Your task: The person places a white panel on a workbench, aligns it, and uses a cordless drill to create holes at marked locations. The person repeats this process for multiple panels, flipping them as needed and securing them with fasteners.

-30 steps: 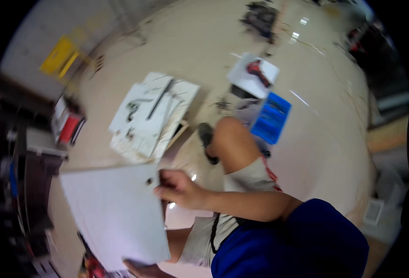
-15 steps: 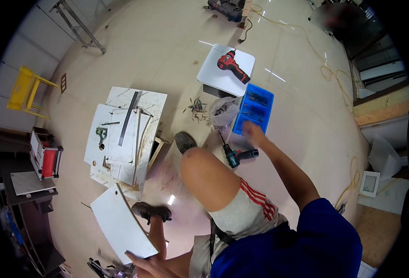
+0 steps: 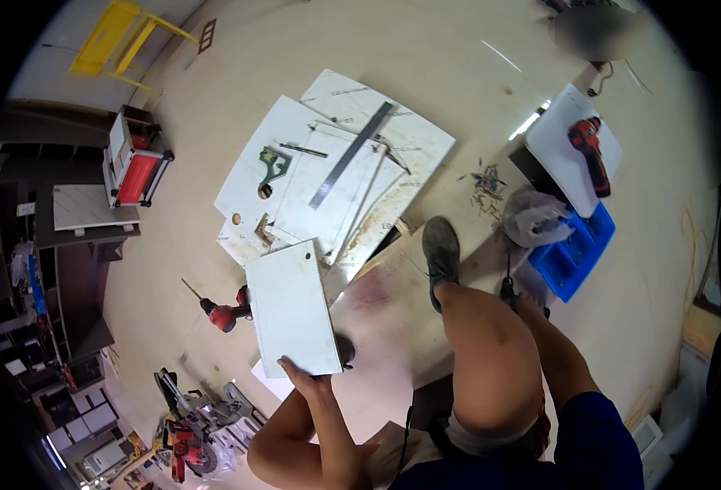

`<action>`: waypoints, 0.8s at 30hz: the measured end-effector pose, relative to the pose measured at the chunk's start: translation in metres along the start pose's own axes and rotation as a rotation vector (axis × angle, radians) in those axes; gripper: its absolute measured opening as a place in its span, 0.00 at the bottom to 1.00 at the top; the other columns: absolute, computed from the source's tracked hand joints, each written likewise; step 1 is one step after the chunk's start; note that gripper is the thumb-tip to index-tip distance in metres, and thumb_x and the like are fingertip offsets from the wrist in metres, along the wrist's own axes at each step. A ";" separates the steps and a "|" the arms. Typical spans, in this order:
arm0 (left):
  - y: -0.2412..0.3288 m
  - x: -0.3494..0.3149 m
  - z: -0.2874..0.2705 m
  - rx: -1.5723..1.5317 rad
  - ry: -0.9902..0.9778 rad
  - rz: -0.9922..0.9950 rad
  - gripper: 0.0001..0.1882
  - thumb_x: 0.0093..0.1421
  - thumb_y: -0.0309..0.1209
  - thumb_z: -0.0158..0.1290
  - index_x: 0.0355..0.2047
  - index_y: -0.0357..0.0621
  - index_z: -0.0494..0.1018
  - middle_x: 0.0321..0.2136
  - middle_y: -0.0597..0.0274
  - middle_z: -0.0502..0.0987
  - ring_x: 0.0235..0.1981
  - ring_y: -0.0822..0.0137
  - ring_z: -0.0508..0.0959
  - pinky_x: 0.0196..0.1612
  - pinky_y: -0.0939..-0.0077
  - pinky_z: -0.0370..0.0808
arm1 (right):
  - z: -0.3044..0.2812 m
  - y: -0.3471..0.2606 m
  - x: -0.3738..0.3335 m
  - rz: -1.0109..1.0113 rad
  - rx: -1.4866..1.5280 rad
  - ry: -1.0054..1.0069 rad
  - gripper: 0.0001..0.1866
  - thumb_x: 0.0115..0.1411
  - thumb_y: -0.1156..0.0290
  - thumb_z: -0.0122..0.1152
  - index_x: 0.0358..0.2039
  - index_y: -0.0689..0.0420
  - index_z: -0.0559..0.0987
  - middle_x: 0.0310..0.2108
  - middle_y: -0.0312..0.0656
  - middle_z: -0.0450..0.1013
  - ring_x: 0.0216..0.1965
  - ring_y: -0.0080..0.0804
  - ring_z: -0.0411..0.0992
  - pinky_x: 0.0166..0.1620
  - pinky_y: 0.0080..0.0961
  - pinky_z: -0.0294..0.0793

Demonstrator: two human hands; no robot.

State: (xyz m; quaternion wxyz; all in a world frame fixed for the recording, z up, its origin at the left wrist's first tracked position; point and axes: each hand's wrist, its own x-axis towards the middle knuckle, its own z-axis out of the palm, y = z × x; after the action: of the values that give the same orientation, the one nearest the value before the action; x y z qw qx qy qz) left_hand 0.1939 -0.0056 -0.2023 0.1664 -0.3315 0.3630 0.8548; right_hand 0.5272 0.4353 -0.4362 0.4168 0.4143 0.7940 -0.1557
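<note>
My left hand grips the lower edge of a white board with a small hole near its far corner. The board is held tilted over the floor and overlaps the near edge of a stack of boards. Beyond my bent knee, my right hand is down at a dark cordless drill, whose bit points away from me. Blur and the leg hide those fingers, so their grip on the drill is unclear. A blue compartment tray and a clear plastic bag lie just beyond that hand.
Stacked white boards carry a dark metal strip and a green square-like tool. A red drill lies left of my board. Another red drill rests on a white stool. Loose bits litter the floor.
The view has swung left, so the scene sits further right. My right hand has gone from the blue tray down to the dark drill. My left hand still holds the board, now over the stack's edge.
</note>
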 end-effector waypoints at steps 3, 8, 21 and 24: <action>-0.004 0.025 0.013 0.006 0.101 -0.020 0.37 0.63 0.64 0.48 0.64 0.53 0.64 0.52 0.64 0.77 0.49 0.56 0.78 0.47 0.54 0.80 | 0.021 -0.001 -0.001 0.064 -0.020 0.025 0.40 0.53 0.64 0.68 0.64 0.56 0.61 0.58 0.52 0.69 0.62 0.51 0.66 0.61 0.50 0.66; -0.003 0.041 -0.032 0.931 -0.135 0.351 0.43 0.62 0.41 0.59 0.71 0.44 0.49 0.57 0.55 0.72 0.56 0.55 0.74 0.58 0.52 0.73 | 0.048 0.009 0.014 0.096 -0.115 -0.025 0.29 0.56 0.57 0.66 0.56 0.55 0.72 0.54 0.50 0.74 0.60 0.48 0.71 0.60 0.46 0.70; 0.042 0.123 -0.096 0.218 -0.106 -0.200 0.42 0.69 0.44 0.52 0.72 0.36 0.43 0.66 0.47 0.62 0.63 0.49 0.68 0.66 0.49 0.66 | -0.377 0.155 0.076 -0.061 0.425 1.425 0.28 0.57 0.65 0.66 0.56 0.61 0.72 0.52 0.54 0.73 0.55 0.59 0.70 0.62 0.48 0.67; 0.075 0.132 -0.098 0.732 0.114 -0.049 0.38 0.71 0.57 0.43 0.66 0.36 0.58 0.59 0.49 0.71 0.63 0.53 0.69 0.66 0.57 0.67 | -0.384 0.120 0.073 -0.148 0.336 1.169 0.24 0.63 0.72 0.58 0.59 0.62 0.70 0.58 0.53 0.69 0.59 0.54 0.68 0.63 0.48 0.66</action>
State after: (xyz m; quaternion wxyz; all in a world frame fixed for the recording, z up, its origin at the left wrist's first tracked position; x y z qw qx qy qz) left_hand 0.1027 -0.1227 -0.3056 0.2738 -0.3056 0.6453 0.6444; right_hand 0.3944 0.7742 -0.2500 -0.1705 0.4350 0.8825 -0.0542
